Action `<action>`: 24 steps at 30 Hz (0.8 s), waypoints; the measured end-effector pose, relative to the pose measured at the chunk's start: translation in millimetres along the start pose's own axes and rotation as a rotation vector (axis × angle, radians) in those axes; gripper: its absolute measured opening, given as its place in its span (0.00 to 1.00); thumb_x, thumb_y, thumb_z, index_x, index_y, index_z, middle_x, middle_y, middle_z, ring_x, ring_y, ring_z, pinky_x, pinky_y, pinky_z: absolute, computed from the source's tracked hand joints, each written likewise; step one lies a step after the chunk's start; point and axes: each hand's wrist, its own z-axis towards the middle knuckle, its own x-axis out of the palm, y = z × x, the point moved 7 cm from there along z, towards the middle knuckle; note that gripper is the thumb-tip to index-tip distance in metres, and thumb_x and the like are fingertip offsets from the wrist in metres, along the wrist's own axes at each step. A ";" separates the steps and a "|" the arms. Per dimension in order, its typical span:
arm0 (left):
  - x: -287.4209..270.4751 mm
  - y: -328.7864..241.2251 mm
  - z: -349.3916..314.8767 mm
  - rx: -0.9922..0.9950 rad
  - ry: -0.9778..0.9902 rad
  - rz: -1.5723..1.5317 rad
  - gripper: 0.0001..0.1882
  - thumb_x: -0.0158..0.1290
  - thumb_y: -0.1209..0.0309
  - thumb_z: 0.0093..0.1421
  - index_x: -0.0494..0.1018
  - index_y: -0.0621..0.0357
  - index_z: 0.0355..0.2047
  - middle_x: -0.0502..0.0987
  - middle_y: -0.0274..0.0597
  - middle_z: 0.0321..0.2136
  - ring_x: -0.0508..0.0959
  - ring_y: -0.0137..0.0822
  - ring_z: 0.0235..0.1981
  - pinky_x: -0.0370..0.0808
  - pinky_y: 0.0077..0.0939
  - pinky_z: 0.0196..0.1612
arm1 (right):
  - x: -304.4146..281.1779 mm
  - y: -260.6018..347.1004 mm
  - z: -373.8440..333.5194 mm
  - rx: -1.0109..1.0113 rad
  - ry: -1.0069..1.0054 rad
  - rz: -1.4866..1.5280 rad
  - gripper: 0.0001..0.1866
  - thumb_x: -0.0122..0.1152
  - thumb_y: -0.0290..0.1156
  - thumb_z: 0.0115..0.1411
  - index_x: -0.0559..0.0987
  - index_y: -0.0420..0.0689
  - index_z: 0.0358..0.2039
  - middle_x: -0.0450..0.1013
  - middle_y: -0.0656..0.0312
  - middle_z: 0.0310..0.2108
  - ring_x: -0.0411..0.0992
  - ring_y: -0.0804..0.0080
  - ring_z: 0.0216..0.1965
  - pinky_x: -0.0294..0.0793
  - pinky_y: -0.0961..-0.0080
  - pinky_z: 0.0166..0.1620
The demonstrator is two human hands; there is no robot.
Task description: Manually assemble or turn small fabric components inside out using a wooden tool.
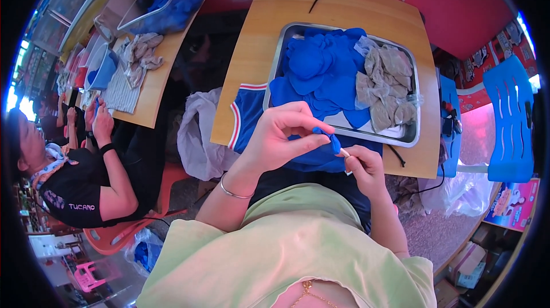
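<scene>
My left hand (283, 136) pinches a small gathered piece of blue cloth (334, 142) between thumb and fingers, in front of my chest. Close by on the right, my right hand (366, 168) is closed around a thin pale stick (345, 153), whose tip meets the blue piece. Beyond my hands lies a metal tray (416, 102). On its left side is a heap of flat, rounded blue cloth pieces (321, 67); its right side holds grey-beige pieces (385, 79) in clear plastic. Blue fabric with a red and white striped edge (245, 113) lies beside the tray.
The tray stands on a wooden table (240, 62) with a black thin tool (314, 3) at its far edge. Left, a person (86, 176) works at another table with a clear bin (172, 7) of blue pieces. A blue chair (509, 119) stands right.
</scene>
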 end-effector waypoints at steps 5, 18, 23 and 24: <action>-0.4 3.6 -2.1 -0.034 -0.027 -0.033 0.08 0.59 0.82 0.51 0.79 0.62 0.33 0.69 0.32 0.25 0.70 0.19 0.25 0.64 0.10 0.26 | 8.7 -16.5 -2.2 0.090 0.015 0.205 0.10 0.52 0.23 0.59 0.79 0.38 0.40 0.72 0.66 0.27 0.67 0.83 0.26 0.65 0.86 0.30; -1.8 1.2 -2.3 -0.068 -0.054 -0.057 0.10 0.58 0.86 0.50 0.78 0.65 0.33 0.71 0.36 0.28 0.73 0.23 0.29 0.71 0.10 0.30 | 12.1 -16.7 -4.2 0.065 -0.067 0.206 0.10 0.54 0.22 0.59 0.78 0.37 0.40 0.72 0.65 0.27 0.67 0.83 0.27 0.65 0.86 0.31; -0.7 -1.7 -2.5 -0.039 -0.092 0.067 0.05 0.58 0.80 0.52 0.77 0.63 0.31 0.69 0.33 0.26 0.72 0.19 0.24 0.66 0.10 0.25 | 12.2 -18.4 -4.3 0.057 -0.074 0.191 0.09 0.54 0.23 0.59 0.78 0.37 0.40 0.72 0.65 0.28 0.67 0.83 0.27 0.65 0.87 0.30; -0.9 -2.9 -2.6 -0.034 -0.114 0.115 0.04 0.58 0.79 0.52 0.76 0.63 0.30 0.69 0.33 0.25 0.71 0.20 0.23 0.66 0.11 0.24 | 12.7 -19.0 -4.3 0.056 -0.074 0.190 0.09 0.54 0.23 0.59 0.78 0.37 0.40 0.72 0.65 0.28 0.67 0.83 0.27 0.65 0.87 0.30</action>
